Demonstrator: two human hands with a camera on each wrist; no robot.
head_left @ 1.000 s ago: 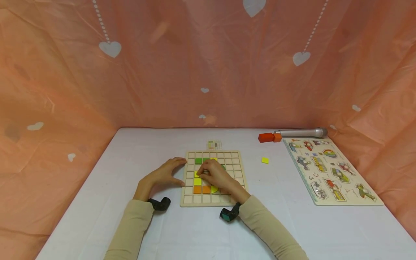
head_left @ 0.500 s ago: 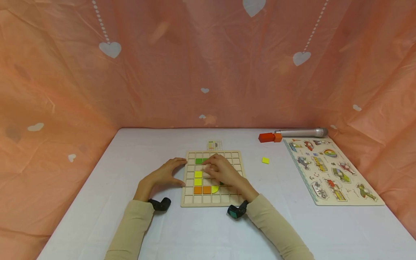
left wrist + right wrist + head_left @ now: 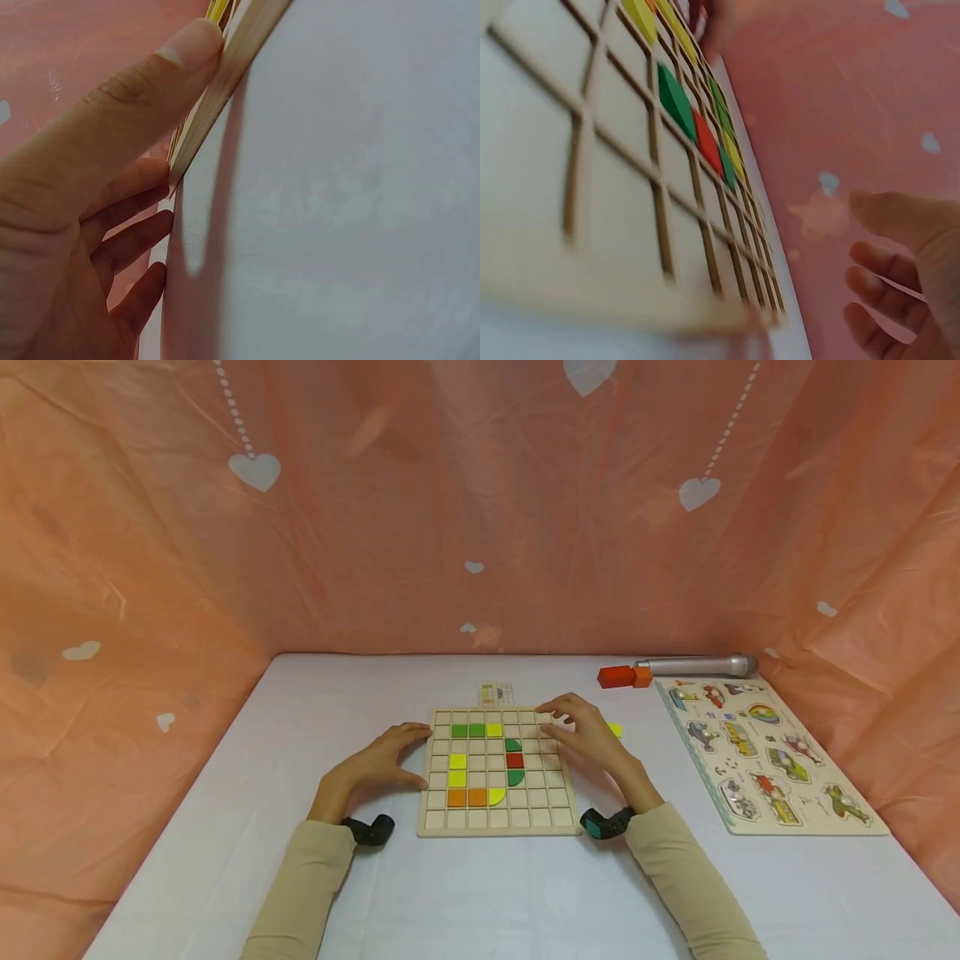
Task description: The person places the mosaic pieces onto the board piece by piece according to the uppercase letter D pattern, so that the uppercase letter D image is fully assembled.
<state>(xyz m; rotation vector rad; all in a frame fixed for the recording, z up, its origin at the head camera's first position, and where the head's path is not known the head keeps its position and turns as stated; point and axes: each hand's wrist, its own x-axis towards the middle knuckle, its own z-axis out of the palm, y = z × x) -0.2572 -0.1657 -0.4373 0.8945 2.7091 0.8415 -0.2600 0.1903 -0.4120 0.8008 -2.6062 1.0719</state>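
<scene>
A wooden grid board lies on the white table with coloured tiles in its cells. Two green squares and a yellow square form a top row. Below them are two stacked yellow squares, then two orange squares and a yellow quarter-round. A red square sits between two green quarter-rounds. My left hand rests with thumb and fingertips against the board's left edge. My right hand hovers at the board's upper right, fingers loosely bent, holding nothing.
Behind my right hand a loose yellow tile is partly hidden. A small pattern card lies beyond the board. Further right are red and orange blocks, a silver microphone and a picture peg puzzle. Pink curtains border the table.
My right hand has lifted off the tiles and moved right to the board's edge, uncovering the red square and green quarter-rounds. My left hand has stayed put.
</scene>
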